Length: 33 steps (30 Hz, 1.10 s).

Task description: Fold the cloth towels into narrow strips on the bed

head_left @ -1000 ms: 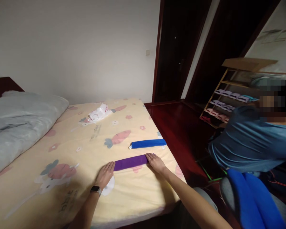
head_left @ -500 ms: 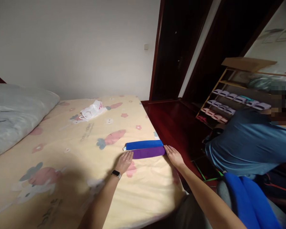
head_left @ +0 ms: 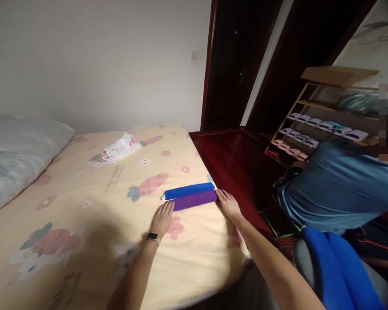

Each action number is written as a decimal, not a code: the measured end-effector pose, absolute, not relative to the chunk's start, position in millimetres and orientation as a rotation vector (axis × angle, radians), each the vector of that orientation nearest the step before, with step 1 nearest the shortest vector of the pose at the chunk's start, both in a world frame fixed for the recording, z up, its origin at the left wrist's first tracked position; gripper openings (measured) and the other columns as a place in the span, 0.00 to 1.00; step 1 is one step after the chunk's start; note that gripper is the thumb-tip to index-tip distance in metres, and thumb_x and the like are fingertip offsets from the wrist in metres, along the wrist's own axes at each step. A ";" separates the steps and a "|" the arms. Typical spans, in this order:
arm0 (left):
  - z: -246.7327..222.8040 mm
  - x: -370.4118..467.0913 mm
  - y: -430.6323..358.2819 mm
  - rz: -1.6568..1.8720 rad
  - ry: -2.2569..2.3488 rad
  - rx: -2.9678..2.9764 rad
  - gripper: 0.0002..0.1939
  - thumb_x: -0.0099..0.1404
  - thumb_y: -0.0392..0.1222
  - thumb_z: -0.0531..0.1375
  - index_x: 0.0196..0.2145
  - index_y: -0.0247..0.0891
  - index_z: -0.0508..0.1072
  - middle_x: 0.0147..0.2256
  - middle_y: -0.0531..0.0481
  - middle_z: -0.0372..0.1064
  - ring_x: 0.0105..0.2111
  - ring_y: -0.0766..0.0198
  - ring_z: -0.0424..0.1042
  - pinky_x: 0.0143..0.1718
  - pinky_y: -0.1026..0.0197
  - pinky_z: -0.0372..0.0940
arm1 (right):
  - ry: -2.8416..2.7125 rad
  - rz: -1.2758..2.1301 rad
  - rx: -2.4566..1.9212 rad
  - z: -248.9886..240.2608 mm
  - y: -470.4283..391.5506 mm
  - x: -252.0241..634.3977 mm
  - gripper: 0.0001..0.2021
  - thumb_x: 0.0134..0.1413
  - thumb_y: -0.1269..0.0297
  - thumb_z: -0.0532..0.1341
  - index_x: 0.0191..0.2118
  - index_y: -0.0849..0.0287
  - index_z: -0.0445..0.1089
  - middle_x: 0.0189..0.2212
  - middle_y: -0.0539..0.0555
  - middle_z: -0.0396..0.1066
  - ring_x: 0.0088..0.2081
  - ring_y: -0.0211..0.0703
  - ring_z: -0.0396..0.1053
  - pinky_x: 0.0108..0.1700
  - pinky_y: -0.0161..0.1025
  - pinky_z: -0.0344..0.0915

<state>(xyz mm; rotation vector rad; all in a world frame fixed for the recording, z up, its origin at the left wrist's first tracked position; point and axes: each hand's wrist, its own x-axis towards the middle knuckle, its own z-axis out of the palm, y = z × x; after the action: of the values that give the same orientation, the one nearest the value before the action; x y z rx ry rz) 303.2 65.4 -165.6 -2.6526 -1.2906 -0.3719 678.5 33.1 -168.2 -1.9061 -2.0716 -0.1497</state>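
Note:
A purple folded cloth [head_left: 195, 200], long and narrow like a towel, lies on the bed near its right edge. Just beyond it and roughly parallel is a blue folded cloth [head_left: 189, 190] with a small white tag at its left end. My left hand [head_left: 162, 217], with a watch on the wrist, rests fingers stretched on the purple cloth's left end. On the right end of that cloth lies my right hand [head_left: 228, 203], flat, its fingers extended and partly covering it.
The bed [head_left: 116, 232] has a patterned yellow sheet, a white plastic bag [head_left: 122, 146] and a grey quilt [head_left: 22, 155]. At right, a person in a blue shirt [head_left: 336, 189] sits before a shoe rack [head_left: 330, 112]. More blue cloth [head_left: 339, 267] drapes at lower right.
My right hand has shifted from beside the purple cloth's right end onto it. The purple cloth now reaches farther right than the blue one. The view has shifted slightly.

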 end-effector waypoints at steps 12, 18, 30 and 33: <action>-187.3 215.6 -137.6 -0.330 -1.525 -2.678 0.29 0.74 0.47 0.46 0.70 0.46 0.46 0.69 0.51 0.49 0.68 0.57 0.49 0.67 0.49 0.51 | -1.165 0.659 -2.047 -156.9 -219.5 712.1 0.31 0.59 0.47 0.49 0.57 0.62 0.70 0.56 0.59 0.71 0.59 0.54 0.66 0.65 0.49 0.58; -170.7 249.2 -223.0 -0.184 -1.541 -2.865 0.31 0.70 0.47 0.51 0.68 0.45 0.53 0.70 0.47 0.45 0.69 0.49 0.44 0.68 0.42 0.47 | -0.659 0.820 -2.028 -174.5 -352.7 643.6 0.48 0.52 0.30 0.45 0.68 0.63 0.54 0.65 0.59 0.59 0.67 0.54 0.53 0.68 0.48 0.51; -159.7 264.6 -286.1 0.728 -1.811 -3.359 0.26 0.63 0.47 0.55 0.59 0.45 0.70 0.57 0.43 0.69 0.59 0.47 0.66 0.62 0.46 0.58 | -1.730 0.130 -2.247 -113.0 -269.7 637.6 0.21 0.57 0.65 0.53 0.55 0.63 0.70 0.57 0.66 0.68 0.58 0.60 0.67 0.59 0.51 0.62; -171.4 251.9 -272.7 0.863 -2.005 -3.189 0.26 0.63 0.45 0.56 0.58 0.41 0.70 0.58 0.40 0.69 0.60 0.46 0.65 0.61 0.45 0.58 | -2.084 0.053 -1.961 -69.8 -176.9 629.3 0.25 0.56 0.67 0.57 0.59 0.62 0.66 0.59 0.65 0.65 0.60 0.55 0.63 0.62 0.48 0.59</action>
<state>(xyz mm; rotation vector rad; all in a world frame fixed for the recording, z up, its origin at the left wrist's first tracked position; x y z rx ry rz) 251.9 -272.7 -171.4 -3.1885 -2.0051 0.8627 629.3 -176.9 -69.8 -1.9609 -2.0844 0.0525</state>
